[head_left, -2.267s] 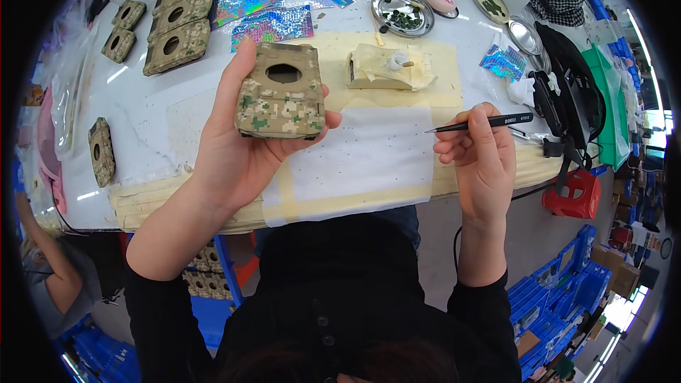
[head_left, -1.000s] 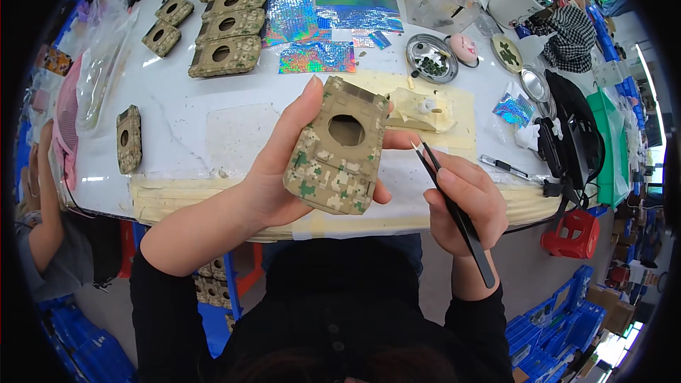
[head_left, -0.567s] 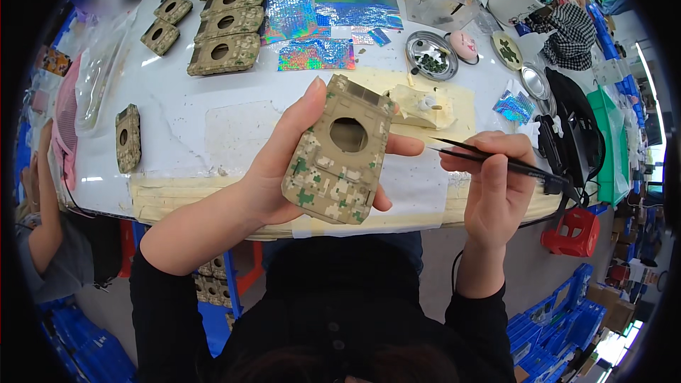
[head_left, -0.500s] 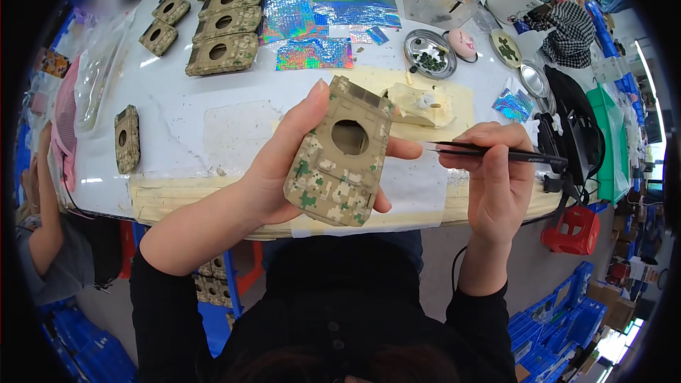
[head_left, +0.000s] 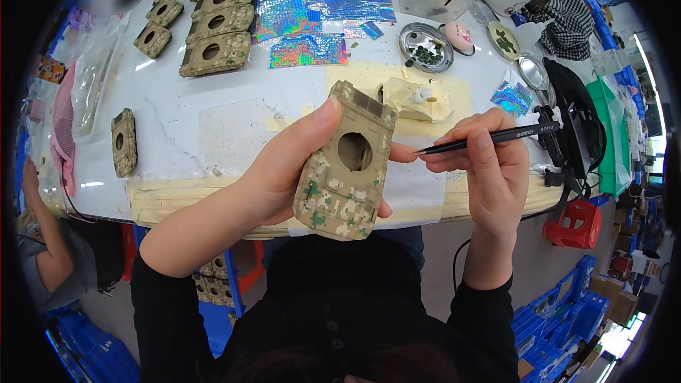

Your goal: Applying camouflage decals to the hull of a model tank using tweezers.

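My left hand point(head_left: 284, 159) is closed around a model tank hull point(head_left: 346, 198), tan with green, brown and cream pixel camouflage and a round hole in its top. The hull is tilted, held above the table's front edge. Black tweezers point(head_left: 489, 139) are pinched in my right hand point(head_left: 494, 177), pointing left. Their tips touch or nearly touch my left index fingertip, beside the hull; whether anything tiny sits between them I cannot make out. Behind the hull, a yellowish block with a small white pot point(head_left: 421, 94) stands on yellow paper.
Several similar hulls point(head_left: 215, 53) lie at the back left, one more point(head_left: 124, 143) nearer. Shiny holographic sheets point(head_left: 308, 50) are at the back. A round metal dish point(head_left: 445, 58) holds small dark green pieces. At the right are a black bag point(head_left: 571, 117) and red stool point(head_left: 573, 224); another person's arm point(head_left: 51, 230) shows left.
The tweezers' tips have moved slightly left and down to my left index fingertip. The hull has shifted a little right and down, turning slightly. The whole view has shifted slightly.
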Demonstrator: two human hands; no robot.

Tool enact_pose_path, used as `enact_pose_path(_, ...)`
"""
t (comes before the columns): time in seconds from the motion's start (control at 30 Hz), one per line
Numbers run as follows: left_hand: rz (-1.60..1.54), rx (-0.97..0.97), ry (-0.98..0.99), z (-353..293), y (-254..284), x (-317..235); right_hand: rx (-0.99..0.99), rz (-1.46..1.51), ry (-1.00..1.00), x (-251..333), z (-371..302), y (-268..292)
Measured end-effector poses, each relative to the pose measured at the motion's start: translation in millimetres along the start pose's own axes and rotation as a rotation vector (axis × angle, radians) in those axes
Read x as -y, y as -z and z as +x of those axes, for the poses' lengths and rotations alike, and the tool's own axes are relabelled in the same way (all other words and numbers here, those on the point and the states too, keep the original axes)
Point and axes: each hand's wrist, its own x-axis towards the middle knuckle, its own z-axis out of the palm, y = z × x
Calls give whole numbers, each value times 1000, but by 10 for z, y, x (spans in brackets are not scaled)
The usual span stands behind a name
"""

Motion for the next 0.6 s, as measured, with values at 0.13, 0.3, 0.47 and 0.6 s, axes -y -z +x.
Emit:
enact_pose_path(0.13, 19, -2, -5, -4, 8, 19, -6, 1, -15, -2, 3, -9)
enact_pose_path(0.3, 54, 4, -9, -16, -6, 0, -7, -1, -19, -1, 4, -8)
enact_pose_path(0.47, 58, -1, -13, -17, -8, 9, -33, 81, -38, -5, 10, -13)
enact_pose_path(0.6, 52, -5, -8, -19, -7, 7, -39, 76, -47, -13, 8, -9)
